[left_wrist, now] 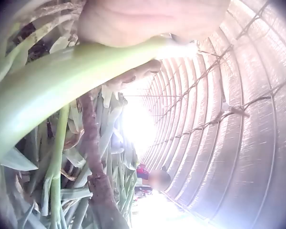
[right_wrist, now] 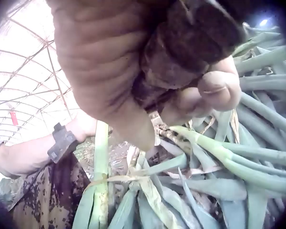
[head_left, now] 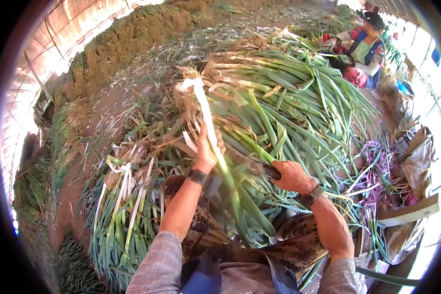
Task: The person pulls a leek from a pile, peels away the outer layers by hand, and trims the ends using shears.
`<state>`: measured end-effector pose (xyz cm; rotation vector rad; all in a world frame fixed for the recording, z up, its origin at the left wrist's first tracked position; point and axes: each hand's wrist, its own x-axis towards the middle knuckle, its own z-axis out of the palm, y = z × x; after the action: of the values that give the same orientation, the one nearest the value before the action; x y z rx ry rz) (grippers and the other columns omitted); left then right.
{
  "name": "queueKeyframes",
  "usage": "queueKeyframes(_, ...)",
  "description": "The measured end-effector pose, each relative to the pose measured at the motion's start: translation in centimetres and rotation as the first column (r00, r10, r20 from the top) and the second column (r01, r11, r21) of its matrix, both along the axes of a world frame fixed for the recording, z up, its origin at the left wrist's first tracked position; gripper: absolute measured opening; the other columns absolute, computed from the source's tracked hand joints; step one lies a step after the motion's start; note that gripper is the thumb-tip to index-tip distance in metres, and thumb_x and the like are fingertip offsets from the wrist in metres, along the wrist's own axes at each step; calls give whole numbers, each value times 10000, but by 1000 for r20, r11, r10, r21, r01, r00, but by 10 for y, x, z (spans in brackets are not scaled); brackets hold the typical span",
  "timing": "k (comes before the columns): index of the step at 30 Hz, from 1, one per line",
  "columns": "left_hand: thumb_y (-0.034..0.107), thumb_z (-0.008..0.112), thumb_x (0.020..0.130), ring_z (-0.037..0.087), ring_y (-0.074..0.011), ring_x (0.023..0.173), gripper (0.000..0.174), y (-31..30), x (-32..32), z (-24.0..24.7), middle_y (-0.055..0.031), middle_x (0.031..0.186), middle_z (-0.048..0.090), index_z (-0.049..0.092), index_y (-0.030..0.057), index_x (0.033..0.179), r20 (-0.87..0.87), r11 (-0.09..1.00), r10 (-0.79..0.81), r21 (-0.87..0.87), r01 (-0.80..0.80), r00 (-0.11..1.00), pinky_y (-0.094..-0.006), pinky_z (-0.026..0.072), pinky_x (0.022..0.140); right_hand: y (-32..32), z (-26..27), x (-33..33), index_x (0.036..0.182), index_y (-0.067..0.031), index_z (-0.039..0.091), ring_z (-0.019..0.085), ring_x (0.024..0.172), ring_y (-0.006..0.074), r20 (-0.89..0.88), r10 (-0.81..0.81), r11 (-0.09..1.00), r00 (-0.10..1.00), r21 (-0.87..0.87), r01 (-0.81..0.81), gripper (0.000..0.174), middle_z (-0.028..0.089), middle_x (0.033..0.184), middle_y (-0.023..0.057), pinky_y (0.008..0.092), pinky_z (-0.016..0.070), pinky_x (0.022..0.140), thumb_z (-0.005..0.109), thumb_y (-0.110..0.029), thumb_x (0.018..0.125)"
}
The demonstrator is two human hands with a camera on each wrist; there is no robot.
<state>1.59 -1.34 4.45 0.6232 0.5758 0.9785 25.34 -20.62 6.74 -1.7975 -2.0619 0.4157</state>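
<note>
In the head view my left hand (head_left: pixel 208 151) grips a leek (head_left: pixel 204 105) by its pale stalk, root end up, green leaves hanging toward my lap. That stalk (left_wrist: pixel 62 81) crosses the left wrist view below the palm (left_wrist: pixel 148 19). To the right, my right hand (head_left: pixel 293 177) is curled round the dark handle (head_left: pixel 271 171) of a tool, whose far end is blurred between the hands. Up close in the right wrist view, the fingers of the right hand (right_wrist: pixel 100 57) wrap a thick dark handle (right_wrist: pixel 181 47).
A large leek pile (head_left: pixel 299 108) spreads ahead and right; a smaller bundle (head_left: pixel 127 196) with a white tie lies at left. Purple strands (head_left: pixel 372 164) lie at right. A person (head_left: pixel 365 49) sits at the upper right. A pale board (head_left: pixel 409 210) stands near the right edge.
</note>
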Motion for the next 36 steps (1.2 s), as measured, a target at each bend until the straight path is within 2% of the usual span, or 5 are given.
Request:
queueKeyframes(13,625,399,995,384,-103,474,547,53,-60,131,29,628,409,562,118,873,107,907,34,413,-76,994,-293,380,425,-28,16,-16,963,-41,618,616,724,432,-176,158,984,972,104,-141,267,639,745,186,509,490,647,712,-169,748)
queueKeyframes(16,637,414,983,382,-101,462,560,67,-82,166,28,618,412,564,114,851,70,827,40,558,-72,997,-292,378,414,-30,13,-10,882,-58,605,619,703,428,70,188,975,980,-135,-177,204,634,709,178,507,477,624,697,-166,735)
queueKeyframes(19,632,415,983,359,-96,435,571,69,-97,194,28,595,389,554,100,832,22,752,-21,659,1,1000,-290,376,416,-24,9,-19,883,-50,601,625,714,416,-36,80,989,996,125,-75,223,632,728,174,495,484,624,709,-178,736)
queueKeyframes(23,612,419,989,338,-101,420,565,63,-93,207,30,546,361,519,101,770,99,720,-158,693,46,982,-307,344,465,-10,18,-35,961,-28,613,637,801,370,-129,127,906,983,419,-63,296,631,836,156,468,507,652,723,-197,744)
queueKeyframes(36,589,435,994,329,-119,433,532,72,-87,195,19,548,363,521,113,772,127,717,-211,694,66,969,-313,339,476,-9,10,-47,984,-56,571,638,867,357,-22,59,960,998,274,-51,295,649,880,136,467,510,713,677,-118,716)
